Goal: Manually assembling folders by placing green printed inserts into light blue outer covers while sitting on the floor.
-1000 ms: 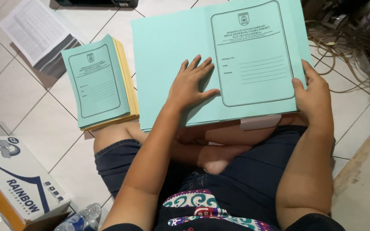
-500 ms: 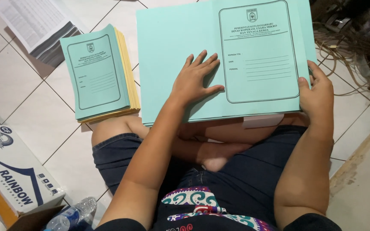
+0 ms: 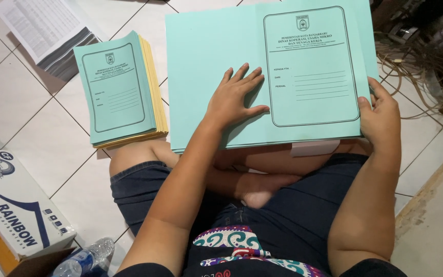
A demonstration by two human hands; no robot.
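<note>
Teal paper folder (image 3: 262, 77), opened flat across the seated person's knees above the tiled floor (image 3: 26, 118). Left hand (image 3: 234, 100) rests palm-down on it, fingers spread; right hand (image 3: 380, 120) pinches its right edge. Stack of folded folders (image 3: 116, 90) lies just beside, at left.
</note>
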